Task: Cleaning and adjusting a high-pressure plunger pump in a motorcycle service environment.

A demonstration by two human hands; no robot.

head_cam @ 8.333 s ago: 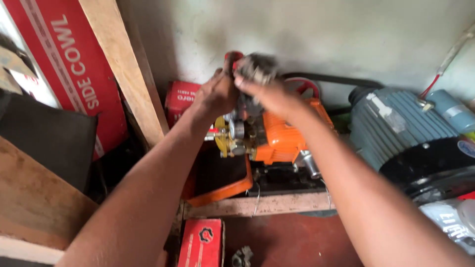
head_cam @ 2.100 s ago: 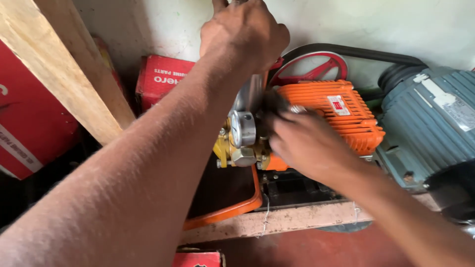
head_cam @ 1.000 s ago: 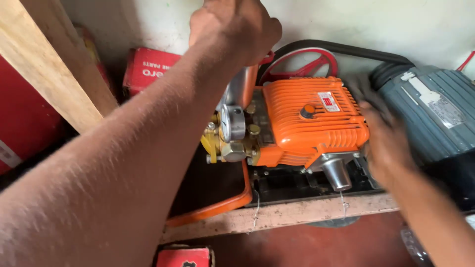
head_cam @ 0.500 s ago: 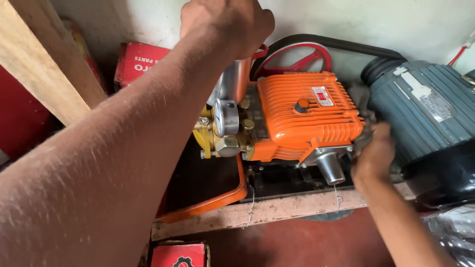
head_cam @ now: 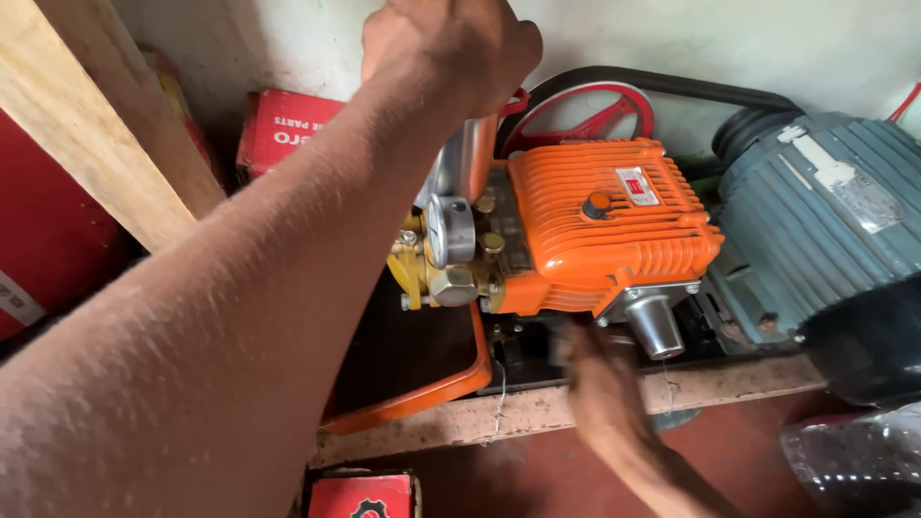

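Far left: a pale wooden plank [head_cam: 91, 125] leaned at a slant, with a red panel [head_cam: 43, 240] behind it. A red cardboard box [head_cam: 283, 134] stood against the white wall [head_cam: 288, 38]; a second red box [head_cam: 360, 497] sat low at the bottom edge.

Left forearm crossed the view diagonally. Left hand [head_cam: 451, 48] was up at the top, grip clenched over the upper end of the metal cylinder [head_cam: 460, 168] rising from the pump; the part under the palm was hidden.

Orange pump [head_cam: 604, 225] sat in an orange tube frame [head_cam: 432, 393] on a rough wooden ledge [head_cam: 537, 412], centre of view. Brass fittings [head_cam: 432, 273] and a round gauge [head_cam: 451, 230] were on its left end, a steel outlet cup [head_cam: 657, 326] under its right front corner. A red pulley wheel [head_cam: 585, 115] with a black belt [head_cam: 672, 82] stood behind it.

Right hand [head_cam: 600, 384] was blurred, low in front of the ledge, just below the pump's base and left of the outlet cup. Cannot tell whether its grip was released or closed.

Right: a grey-blue electric motor [head_cam: 825, 221], just beside the pump, the belt running to it. A black object [head_cam: 863, 345] sat in front of the motor.
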